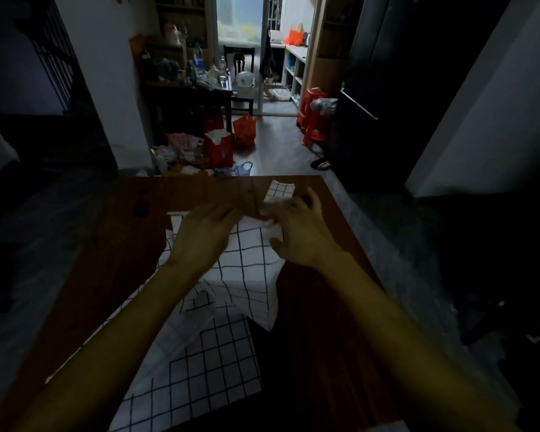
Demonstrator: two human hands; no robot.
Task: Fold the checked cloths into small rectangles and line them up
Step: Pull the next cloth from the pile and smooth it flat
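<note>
A white cloth with a dark check [250, 260] lies spread and rumpled on the brown wooden table [113, 244]. My left hand [203, 235] rests on its far left part, fingers stretched forward. My right hand [296, 232] grips a bunched fold of the same cloth at its far edge; the motion blurs the fingers. A small folded checked rectangle [279, 190] sits just beyond my right hand near the table's far edge. Another checked cloth [194, 378] lies loose at the near side, partly under my left forearm.
Beyond the table's far edge the floor holds red bags [219, 148] and clutter. A red plastic stool [314, 115] stands at the right by a dark cabinet. Bare table wood shows left and right of the cloths.
</note>
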